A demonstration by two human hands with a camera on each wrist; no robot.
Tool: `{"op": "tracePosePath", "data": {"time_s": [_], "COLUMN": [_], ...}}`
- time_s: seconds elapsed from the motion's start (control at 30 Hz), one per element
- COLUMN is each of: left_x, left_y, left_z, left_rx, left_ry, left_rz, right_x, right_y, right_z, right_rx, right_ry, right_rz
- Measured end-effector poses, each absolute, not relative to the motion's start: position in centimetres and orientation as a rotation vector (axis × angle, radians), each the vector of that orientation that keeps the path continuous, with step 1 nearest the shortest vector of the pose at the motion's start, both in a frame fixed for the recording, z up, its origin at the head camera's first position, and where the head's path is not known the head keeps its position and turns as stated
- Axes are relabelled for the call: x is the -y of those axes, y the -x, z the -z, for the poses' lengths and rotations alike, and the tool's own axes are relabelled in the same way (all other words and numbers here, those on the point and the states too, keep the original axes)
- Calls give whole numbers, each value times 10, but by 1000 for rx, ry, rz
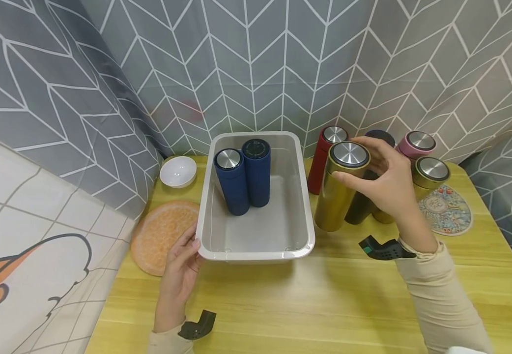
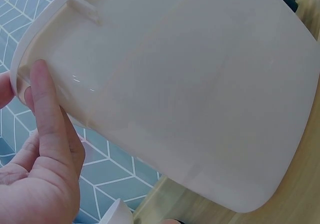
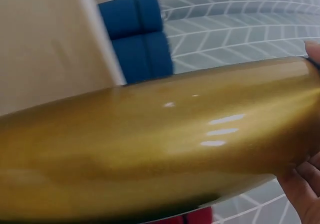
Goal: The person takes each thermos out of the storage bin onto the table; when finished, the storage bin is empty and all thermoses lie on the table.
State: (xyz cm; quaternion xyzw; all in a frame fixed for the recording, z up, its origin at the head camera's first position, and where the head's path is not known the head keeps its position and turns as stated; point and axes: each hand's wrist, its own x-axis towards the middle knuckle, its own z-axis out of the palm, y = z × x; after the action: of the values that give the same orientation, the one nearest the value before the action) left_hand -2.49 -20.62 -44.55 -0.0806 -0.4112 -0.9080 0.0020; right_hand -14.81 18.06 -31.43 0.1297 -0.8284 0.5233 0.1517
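My right hand (image 1: 386, 177) grips a gold thermos bottle (image 1: 336, 199) near its silver-topped lid, just right of a pale grey plastic bin (image 1: 256, 255). In the right wrist view the gold bottle (image 3: 165, 144) fills most of the picture. My left hand (image 1: 182, 265) pinches the bin's rim at its near left corner, thumb on the rim; the left wrist view shows the fingers under the bin's outer wall (image 2: 190, 94). Inside the bin stand two dark blue thermos bottles, one with a silver lid top (image 1: 234, 189) and one with a dark lid top (image 1: 258, 174).
Right of the bin stand a red bottle (image 1: 320, 164), a black bottle (image 1: 356, 206), a pink bottle (image 1: 417, 142) and another gold bottle (image 1: 430, 172). A patterned mat (image 1: 448, 211) lies at the right. On the left are a white bowl (image 1: 178, 171) and an orange round mat (image 1: 156, 241).
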Motion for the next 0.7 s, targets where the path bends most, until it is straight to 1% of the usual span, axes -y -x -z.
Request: {"op": "tracePosePath", "data": {"time_s": [0.37, 0.7], "left_x": [206, 206], "left_y": [25, 25], "left_z": [446, 447], "left_rx": [1301, 1303], "left_ry": [242, 228], "left_rz": [2837, 2827], "right_x": [-174, -171], "right_y": [158, 168], "right_z": [337, 357], "right_rx": [2651, 2669], "right_ry": [-189, -246], "right_rz": [-1376, -1360]}}
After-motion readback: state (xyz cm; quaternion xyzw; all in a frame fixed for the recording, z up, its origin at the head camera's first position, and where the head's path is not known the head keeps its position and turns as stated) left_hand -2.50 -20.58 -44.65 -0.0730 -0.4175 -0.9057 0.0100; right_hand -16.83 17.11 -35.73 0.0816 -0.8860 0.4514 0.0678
